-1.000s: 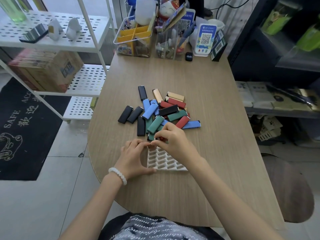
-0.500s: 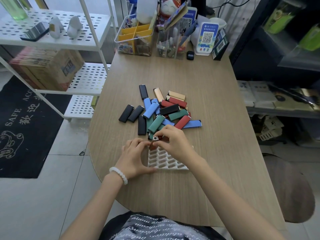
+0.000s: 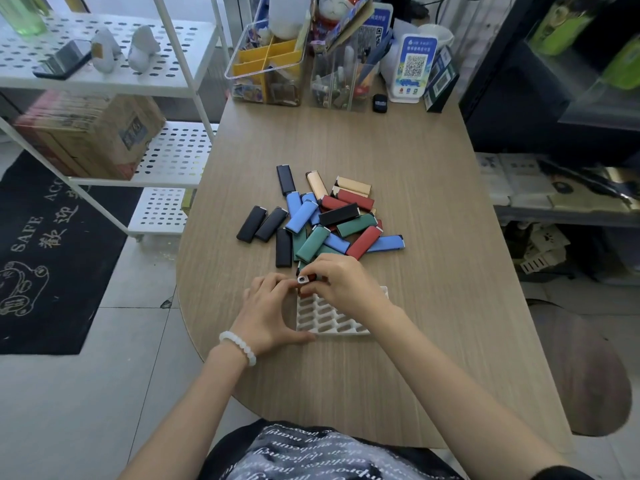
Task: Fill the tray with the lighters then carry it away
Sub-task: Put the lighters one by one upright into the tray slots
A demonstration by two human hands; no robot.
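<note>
Presently right hand (image 3: pixel 341 282) pinches a red lighter (image 3: pixel 305 281) upright, metal end up, over the white tray (image 3: pixel 329 318) at its 11 o'clock corner; left hand (image 3: pixel 268 308) fingers close on it too, thumb bracing the tray edge. Loose lighters (image 3: pixel 322 220) lie at 12 o'clock. Advise: keep it vertical, align with slot, press straight down.

Lighters loose on the bench (image 3: pixel 433 188), by colour:
- black lighters (image 3: pixel 251 224): five
- blue lighters (image 3: pixel 301 217): about five, partly overlapped
- green lighters (image 3: pixel 312 244): at least three
- red lighters (image 3: pixel 364 242): at least three in the pile
- tan lighters (image 3: pixel 353 185): two

Held red lighter (image 3: pixel 304 280): one.
White tray (image 3: pixel 329 318): one.
Hands: two, the left hand (image 3: pixel 268 311) and the right hand (image 3: pixel 343 285).
</note>
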